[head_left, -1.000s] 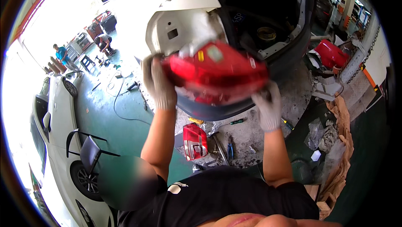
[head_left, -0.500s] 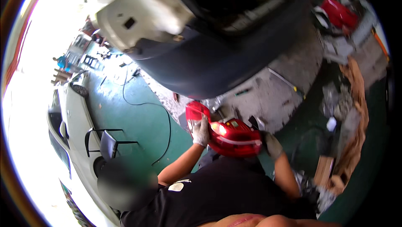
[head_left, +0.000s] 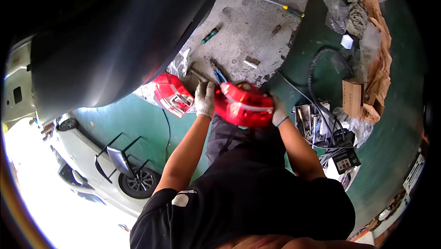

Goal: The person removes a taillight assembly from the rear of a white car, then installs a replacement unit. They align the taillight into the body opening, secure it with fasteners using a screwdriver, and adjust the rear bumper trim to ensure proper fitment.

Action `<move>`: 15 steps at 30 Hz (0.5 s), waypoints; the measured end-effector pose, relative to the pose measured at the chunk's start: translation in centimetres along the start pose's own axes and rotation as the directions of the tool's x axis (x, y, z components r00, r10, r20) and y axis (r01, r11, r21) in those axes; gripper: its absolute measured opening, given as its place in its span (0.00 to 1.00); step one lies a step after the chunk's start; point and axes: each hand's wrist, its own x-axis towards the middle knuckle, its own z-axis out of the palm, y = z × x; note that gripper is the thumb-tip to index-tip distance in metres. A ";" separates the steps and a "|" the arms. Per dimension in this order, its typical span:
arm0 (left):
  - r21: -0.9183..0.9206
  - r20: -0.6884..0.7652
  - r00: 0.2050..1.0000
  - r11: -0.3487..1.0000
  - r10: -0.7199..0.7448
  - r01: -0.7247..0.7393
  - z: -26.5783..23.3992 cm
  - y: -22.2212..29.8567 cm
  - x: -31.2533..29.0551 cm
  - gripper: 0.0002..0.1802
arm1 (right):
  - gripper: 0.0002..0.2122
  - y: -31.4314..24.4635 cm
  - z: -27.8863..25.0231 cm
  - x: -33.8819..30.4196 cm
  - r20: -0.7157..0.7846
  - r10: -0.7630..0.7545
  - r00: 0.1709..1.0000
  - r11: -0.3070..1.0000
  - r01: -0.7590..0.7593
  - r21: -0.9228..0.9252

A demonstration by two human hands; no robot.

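Between my two hands is a glossy red tail light [head_left: 243, 106] with a pale stripe across it, held above my lap. My left hand [head_left: 205, 98], in a pale work glove, grips the lamp's left end, fingers pointing away from me. Gloved as well, my right hand [head_left: 279, 111] is closed round its right end, with the fingertips partly hidden behind the lamp. Just left of my left hand, a second red tail light [head_left: 172, 94] with a clear section rests on clear plastic wrap, below the car's dark bumper [head_left: 105, 51].
Blue-handled pliers [head_left: 218, 72], a green-handled screwdriver [head_left: 210, 35] and a long yellow-handled screwdriver [head_left: 271, 2] lie on the concrete ahead. To the right are a toolbox [head_left: 317, 120], coiled cable [head_left: 312, 72], a cardboard box [head_left: 353, 98] and brown paper [head_left: 374, 33]. A chair [head_left: 120, 158] stands left beside a pale car [head_left: 98, 171].
My view has swung right and downward, so the bumper now sits upper left. Both hands still hold the tail light. The second lamp now shows apart from my left hand.
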 end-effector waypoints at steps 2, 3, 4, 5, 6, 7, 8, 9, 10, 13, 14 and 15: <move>0.000 -0.024 1.000 1.000 -0.009 0.009 0.4 -0.8 -0.2 0.26 | 0.24 -1.4 -1.5 2.8 0.056 0.005 0.998 0.971 -0.019 0.237; -0.007 0.039 0.997 0.998 -0.063 0.063 0.2 -0.4 -1.0 0.25 | 0.28 -2.9 -1.4 4.2 0.106 -0.034 0.994 0.925 -0.009 0.380; 0.110 0.045 0.998 0.992 0.048 -0.053 -0.7 -1.2 -2.0 0.24 | 0.31 -4.9 -0.7 4.7 0.157 -0.116 0.981 0.924 0.048 0.380; 0.226 0.068 0.985 0.959 0.160 -0.171 -1.8 -1.8 -3.2 0.22 | 0.34 -7.2 0.3 5.4 0.209 -0.202 0.957 0.915 0.109 0.388; 0.424 0.110 0.991 0.899 0.072 -0.112 -3.3 -0.5 -4.6 0.24 | 0.35 -8.9 1.0 7.5 0.133 -0.293 0.947 0.901 0.227 0.369; 0.488 0.102 0.995 0.871 0.020 -0.067 -4.9 -0.7 -6.0 0.25 | 0.36 -10.7 1.9 9.9 0.063 -0.386 0.920 0.874 0.343 0.343; 0.460 0.076 0.993 0.887 -0.091 0.046 -6.6 -2.1 -7.0 0.25 | 0.37 -12.2 2.7 12.3 0.046 -0.426 0.904 0.858 0.387 0.337; 0.423 0.053 0.977 0.891 -0.205 0.164 -8.3 -3.9 -8.2 0.25 | 0.37 -13.4 3.6 14.0 0.030 -0.463 0.886 0.843 0.430 0.324; 0.344 0.013 0.954 0.897 -0.300 0.277 -9.5 -4.7 -9.5 0.25 | 0.38 -14.4 5.3 14.5 0.016 -0.510 0.860 0.836 0.491 0.244; 0.228 -0.095 0.892 0.863 -0.441 0.451 -12.3 -5.8 -11.7 0.25 | 0.41 -16.4 7.6 18.1 -0.081 -0.623 0.778 0.782 0.623 -0.035; 0.228 -0.141 0.893 0.864 -0.426 0.448 -12.8 -6.2 -12.5 0.25 | 0.41 -16.4 8.2 18.6 -0.104 -0.622 0.776 0.783 0.618 -0.074; 0.181 -0.168 0.885 0.868 -0.435 0.462 -13.3 -6.5 -13.0 0.23 | 0.40 -16.3 8.7 19.0 -0.131 -0.625 0.770 0.781 0.618 -0.092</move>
